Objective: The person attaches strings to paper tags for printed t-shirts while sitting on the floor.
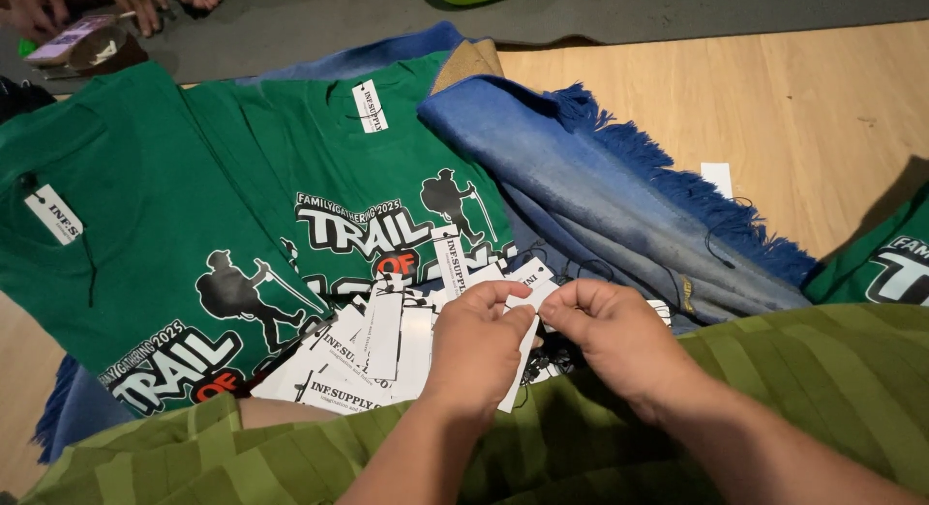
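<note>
While both hands (pixel 537 336) pinch white tag (pixel 535 290), tag pile (pixel 363 355) rests on green shirts (pixel 194 224)

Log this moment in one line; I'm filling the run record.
left hand + right hand: pinching white paper hang tag | pile of white tags beneath | green printed T-shirts spread

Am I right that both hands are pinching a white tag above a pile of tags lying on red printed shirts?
Not quite: the shirts are green, not red, as the head view shows. The left hand and right hand do pinch a white tag above the pile of tags.
</note>
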